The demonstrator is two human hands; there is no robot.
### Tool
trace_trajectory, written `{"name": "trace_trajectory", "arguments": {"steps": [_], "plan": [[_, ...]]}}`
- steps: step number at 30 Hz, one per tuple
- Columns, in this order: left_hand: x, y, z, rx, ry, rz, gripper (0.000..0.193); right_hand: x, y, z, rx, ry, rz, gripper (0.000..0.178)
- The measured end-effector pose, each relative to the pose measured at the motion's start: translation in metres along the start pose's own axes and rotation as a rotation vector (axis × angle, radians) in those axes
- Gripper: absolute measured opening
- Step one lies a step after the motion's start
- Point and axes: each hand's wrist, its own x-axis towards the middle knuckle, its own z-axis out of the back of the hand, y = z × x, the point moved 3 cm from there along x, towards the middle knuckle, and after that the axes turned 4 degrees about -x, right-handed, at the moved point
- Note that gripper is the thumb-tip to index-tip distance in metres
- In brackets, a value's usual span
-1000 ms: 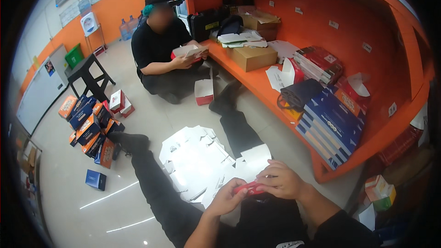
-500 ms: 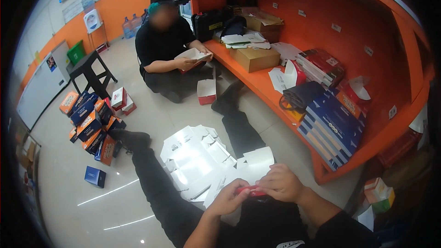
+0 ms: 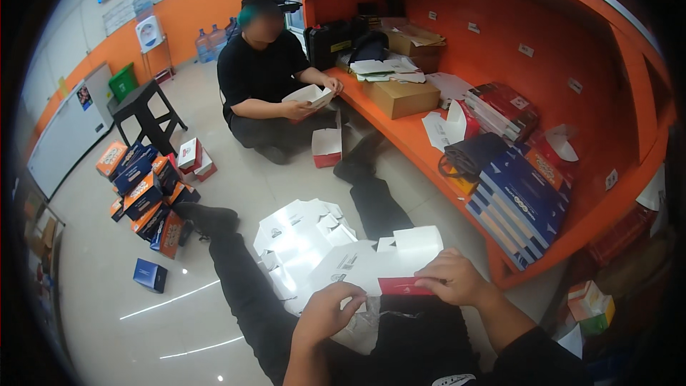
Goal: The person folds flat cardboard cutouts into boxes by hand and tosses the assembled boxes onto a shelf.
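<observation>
A white cardboard box blank (image 3: 364,261) with a red flap (image 3: 401,286) lies spread over my lap. My right hand (image 3: 456,280) pinches the blank at the right end of the red flap. By the flap's left end is my left hand (image 3: 330,312), its fingers curved and the thumb apart from them, with nothing seen between them. Beneath and beyond the blank, several flat white blanks (image 3: 296,232) lie between my outstretched legs. A crumpled clear plastic sheet (image 3: 361,332) shows under my hands.
A person (image 3: 268,71) sits ahead, holding a partly folded box (image 3: 312,96); an open red-and-white box (image 3: 326,149) stands close by. Folded blue and orange boxes (image 3: 146,193) are heaped on the left. An orange shelf (image 3: 400,139) with cartons and stacked blanks runs along the right.
My hands have moved apart from the red flap's middle, the left one leftward, the right one rightward. The blank is now spread flatter, with its red flap showing.
</observation>
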Motion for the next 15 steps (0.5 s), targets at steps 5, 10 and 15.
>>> {"name": "trace_trajectory", "arguments": {"steps": [5, 10, 15], "plan": [[0.004, -0.016, -0.008, 0.122, -0.192, -0.035, 0.011, 0.005, 0.012, -0.016, -0.007, 0.028, -0.002, 0.013], [0.005, -0.006, -0.024, 0.207, -0.316, -0.091, 0.018, 0.012, 0.018, -0.036, -0.041, 0.15, 0.093, 0.013], [0.005, -0.006, -0.032, 0.326, -0.278, -0.202, 0.026, 0.011, 0.019, -0.047, -0.026, 0.137, 0.11, 0.012]]}}
